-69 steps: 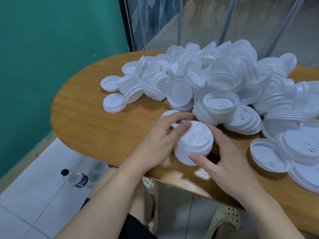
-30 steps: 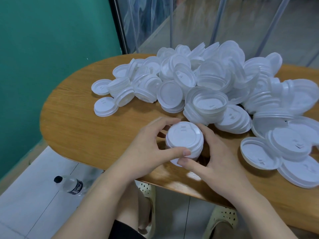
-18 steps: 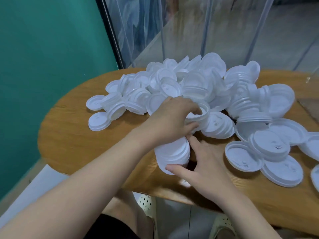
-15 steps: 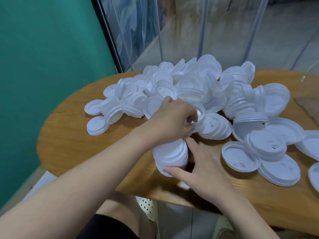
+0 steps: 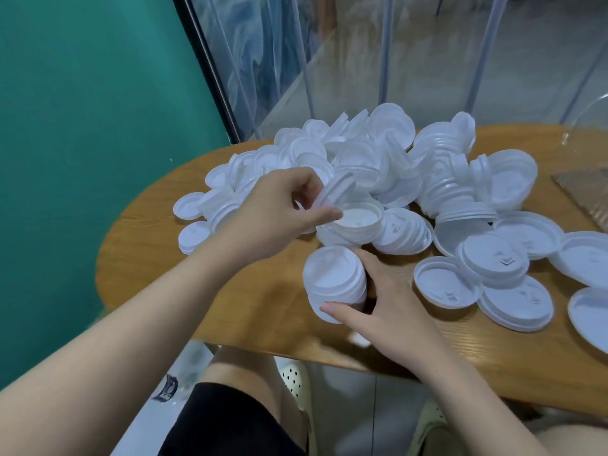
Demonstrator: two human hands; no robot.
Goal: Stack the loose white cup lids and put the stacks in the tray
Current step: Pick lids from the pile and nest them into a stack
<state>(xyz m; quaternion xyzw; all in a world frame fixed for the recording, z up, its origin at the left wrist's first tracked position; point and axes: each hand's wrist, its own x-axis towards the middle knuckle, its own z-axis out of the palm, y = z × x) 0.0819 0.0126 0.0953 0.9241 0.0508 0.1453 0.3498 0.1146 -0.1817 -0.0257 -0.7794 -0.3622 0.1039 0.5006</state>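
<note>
Hidden parts: fingertips of the left hand (image 5: 283, 209) are tucked in among the lids, so I can't see exactly how many it has hold of; it pinches one tilted lid (image 5: 335, 192) between thumb and fingers, lifted on edge just above an upturned nest of lids (image 5: 355, 225).
Right hand: the right hand (image 5: 378, 301) is curled round a short stack of lids (image 5: 334, 281) near the front edge of the table, thumb on the near side, fingers behind it; the far side of the stack is covered by those fingers.
Loose lids: the heap of white lids (image 5: 378, 159) sprawls across the back half of the wooden table (image 5: 204, 291), some nested, some tipped on edge; the motion blur makes single lids in the middle hard to pick apart.
Cut off: the flat lids at the right (image 5: 513, 301) run on to the frame edge, where one is sliced by it; a brownish corner of something (image 5: 589, 195) shows at the far right, too little to say what it is.
Tray: I can't make one out from here.
Around: teal wall (image 5: 82, 143) to the left, clear panels (image 5: 345, 54) behind the table, a bottle (image 5: 167, 388) on the floor half hidden by the left forearm, a perforated shoe (image 5: 294, 383) under the table edge.
</note>
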